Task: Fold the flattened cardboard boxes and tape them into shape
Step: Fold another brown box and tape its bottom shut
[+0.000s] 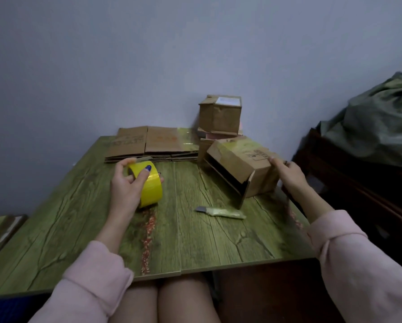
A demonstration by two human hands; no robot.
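Left hand (127, 183) grasps yellow tape roll (148, 185), fingers curled through core, roll standing on green wood-grain table (78, 229). Right hand (288, 173) grips far end of folded cardboard box (239, 166), tipped on side at table's right, open end facing the person. Flattened boxes (148, 143) stacked at back edge against wall. Taped box (220, 114) stacked behind. Utility knife (221, 212) lies near folded box.

Print on the flat boxes (146, 142) and on the box (237, 159) is too blurred to read. The box's inside is dark. The left hand (125, 185) covers part of the tape (151, 187). The right edge cuts off a green bundle (379, 127), and the left edge the tabletop (55, 217)
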